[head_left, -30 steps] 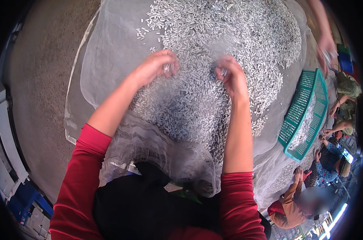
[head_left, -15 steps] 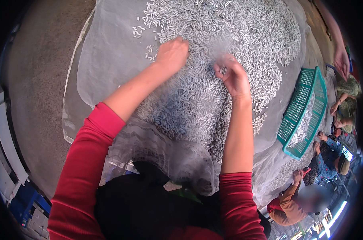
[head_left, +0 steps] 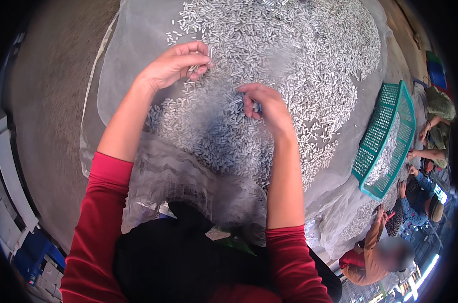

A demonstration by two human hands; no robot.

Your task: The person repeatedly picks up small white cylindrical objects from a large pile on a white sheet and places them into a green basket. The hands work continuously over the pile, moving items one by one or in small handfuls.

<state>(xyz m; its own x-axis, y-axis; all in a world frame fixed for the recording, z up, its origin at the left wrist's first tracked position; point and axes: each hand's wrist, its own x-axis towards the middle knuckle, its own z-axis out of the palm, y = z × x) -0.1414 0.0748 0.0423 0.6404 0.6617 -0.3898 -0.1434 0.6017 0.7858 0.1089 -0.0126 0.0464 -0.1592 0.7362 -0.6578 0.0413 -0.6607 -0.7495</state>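
Note:
A wide spread of small, silvery-white elongated pieces (head_left: 309, 65) lies on pale mesh netting (head_left: 138, 50) in front of me. Over its left edge is my left hand (head_left: 176, 63), fingers bent together, a few of the pieces showing at its fingertips. My right hand (head_left: 269, 106) is lower and nearer the middle, just above the spread. Its fingers curl inward round some pieces, partly seen; the rest of the palm is hidden. Blur covers part of the spread between and below my hands, and I cannot make out single pieces there.
To the right stands a green perforated plastic basket (head_left: 383, 141) with more silvery pieces inside. Beyond it several people sit working, one in an orange-brown sleeve (head_left: 375, 237). Bunched netting (head_left: 188, 177) lies close to my body. Brown floor (head_left: 52, 101) stretches along the left.
My left hand has moved left and its fingers have lifted into view with pieces at the tips. My right hand has moved left and slightly nearer. A co-worker's hand at upper right has left that spot.

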